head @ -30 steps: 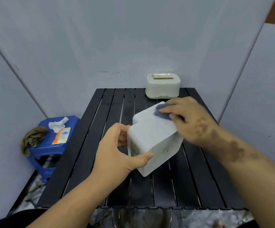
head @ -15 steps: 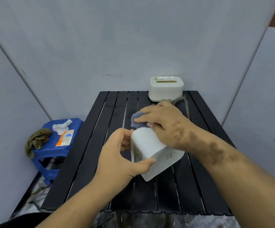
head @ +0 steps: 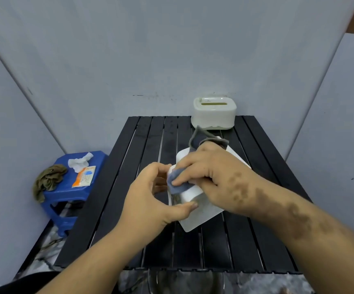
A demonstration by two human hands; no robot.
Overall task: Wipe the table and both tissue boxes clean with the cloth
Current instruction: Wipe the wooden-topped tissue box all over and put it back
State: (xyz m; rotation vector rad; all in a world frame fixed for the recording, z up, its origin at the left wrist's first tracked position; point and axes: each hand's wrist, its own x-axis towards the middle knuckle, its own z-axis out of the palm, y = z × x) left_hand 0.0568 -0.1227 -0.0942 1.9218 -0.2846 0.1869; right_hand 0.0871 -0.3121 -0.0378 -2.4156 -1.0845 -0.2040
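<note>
The near tissue box (head: 195,213), tipped on the tabletop (head: 246,240), is pinched in the left hand (head: 150,198) while the right hand (head: 212,179), fingers curled, presses the cloth (head: 177,183) on its edge; hard rubbing could twist it loose toward the far tissue box (head: 214,114).

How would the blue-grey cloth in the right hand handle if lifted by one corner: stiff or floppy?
Probably floppy: the cloth bunches under the right hand and its far end curls loosely beyond the tilted tissue box. Likely light too, since fingertips alone press it. It should drape, not hold shape.
</note>
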